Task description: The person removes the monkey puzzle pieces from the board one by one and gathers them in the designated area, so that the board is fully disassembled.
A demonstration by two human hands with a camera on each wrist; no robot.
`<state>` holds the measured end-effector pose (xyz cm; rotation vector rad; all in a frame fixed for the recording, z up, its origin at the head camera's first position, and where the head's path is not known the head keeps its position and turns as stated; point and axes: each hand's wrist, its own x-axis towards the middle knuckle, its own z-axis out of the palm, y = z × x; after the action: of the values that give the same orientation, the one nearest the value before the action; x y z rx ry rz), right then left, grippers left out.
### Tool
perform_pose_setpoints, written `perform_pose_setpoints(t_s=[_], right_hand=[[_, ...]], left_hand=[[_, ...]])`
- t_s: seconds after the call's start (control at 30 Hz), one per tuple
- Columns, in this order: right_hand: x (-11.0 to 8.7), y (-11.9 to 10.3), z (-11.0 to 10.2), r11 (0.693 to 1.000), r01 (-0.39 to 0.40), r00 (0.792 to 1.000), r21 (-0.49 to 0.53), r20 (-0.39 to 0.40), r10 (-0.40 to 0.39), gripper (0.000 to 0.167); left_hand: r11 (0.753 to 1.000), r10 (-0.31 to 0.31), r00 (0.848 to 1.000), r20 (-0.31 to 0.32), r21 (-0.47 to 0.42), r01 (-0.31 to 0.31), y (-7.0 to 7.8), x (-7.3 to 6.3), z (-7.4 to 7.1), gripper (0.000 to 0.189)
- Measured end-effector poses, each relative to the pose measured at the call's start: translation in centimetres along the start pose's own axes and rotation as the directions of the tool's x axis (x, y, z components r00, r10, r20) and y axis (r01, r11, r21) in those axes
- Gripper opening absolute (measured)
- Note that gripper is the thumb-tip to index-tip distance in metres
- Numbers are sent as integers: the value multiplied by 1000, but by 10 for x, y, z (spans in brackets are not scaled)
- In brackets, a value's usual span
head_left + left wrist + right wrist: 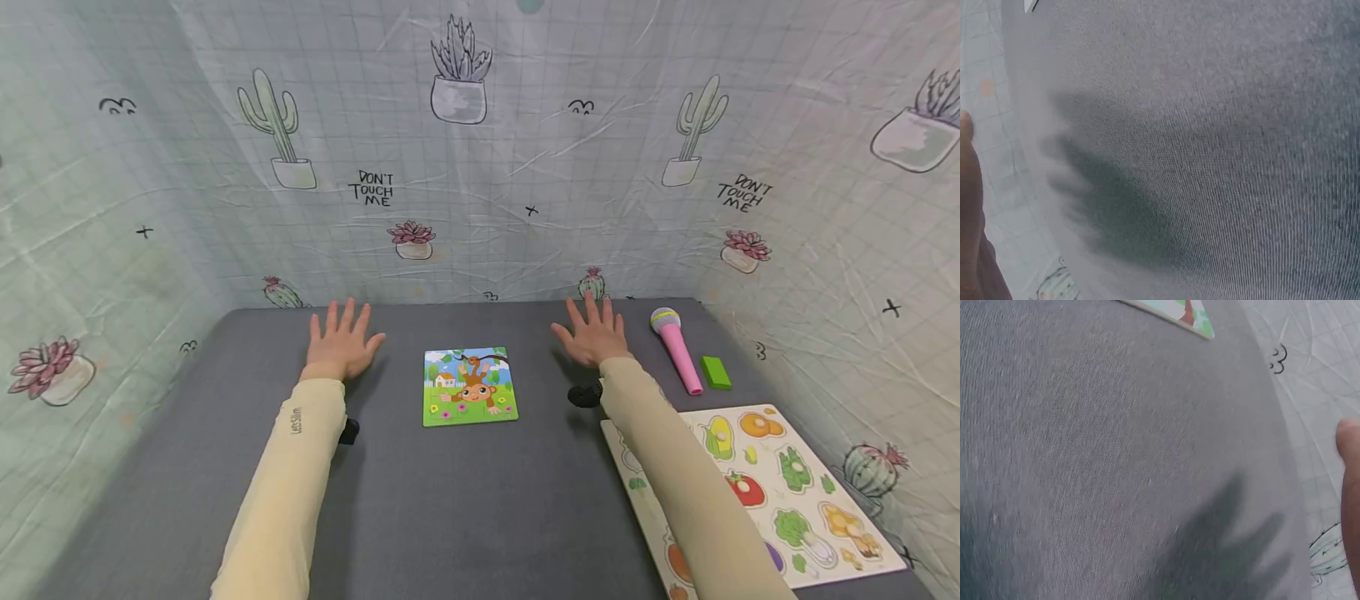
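A square monkey picture puzzle (470,387) lies on the grey table, between the two hands. To its left, my left hand (341,340) is spread palm down with straight fingers, holding nothing. My right hand (594,335) is spread the same way on the puzzle's other side. In the left wrist view, part of the left hand (971,219) shows at the left edge, its shadow cast on the cloth. The right wrist view has part of the right hand (1351,481) at its edge and a corner of the puzzle (1188,314) at the top.
Right of the right hand lie a pink toy microphone (678,354) and a green block (716,372). A vegetable puzzle board (813,527) lies at the front right, partly covered by the right sleeve. A cactus-print curtain (480,167) closes off the back and sides.
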<state>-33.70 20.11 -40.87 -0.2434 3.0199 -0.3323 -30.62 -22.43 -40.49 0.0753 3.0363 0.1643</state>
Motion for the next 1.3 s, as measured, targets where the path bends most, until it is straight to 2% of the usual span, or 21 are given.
perform_pose_setpoints(t_s=[0.07,0.17,0.27,0.37,0.43,0.5,0.67,0.8,0.93,1.1,1.23,1.3], right_hand=[[0,-4,1,999,-6,1000,46,28,5,73],[0,-15,4,989,-12,997,150,80,0,71],[-1,-29,11,971,2,993,239,115,-31,70],[-2,-46,15,952,47,989,304,118,-86,69],[-2,-56,18,933,77,985,350,116,-125,69],[-2,-68,21,914,104,981,393,111,-160,68],[0,-94,30,872,172,962,457,111,-248,63],[4,-114,38,841,215,946,497,109,-306,53],[10,-131,48,814,218,948,539,81,-307,44],[15,-148,57,788,211,955,578,48,-291,41],[17,-156,62,800,184,967,572,38,-250,38],[17,-158,64,819,170,973,548,37,-227,37]], left_hand=[[999,21,1000,-13,-40,-21,4,0,2,68],[978,115,993,-33,-173,-119,17,0,13,61],[911,201,978,-49,-356,-205,33,-5,27,54],[838,208,975,-78,-499,-219,47,-13,38,49],[809,196,973,-122,-541,-230,53,-17,43,43],[797,189,968,-163,-551,-249,58,-20,47,36],[794,193,955,-224,-536,-286,68,-25,54,24],[801,175,958,-227,-533,-272,70,-28,61,24],[796,147,962,-228,-551,-252,71,-29,62,26],[796,140,967,-211,-557,-237,68,-29,61,29],[796,136,969,-206,-560,-231,67,-27,62,28],[795,133,969,-208,-561,-230,69,-26,63,28]])
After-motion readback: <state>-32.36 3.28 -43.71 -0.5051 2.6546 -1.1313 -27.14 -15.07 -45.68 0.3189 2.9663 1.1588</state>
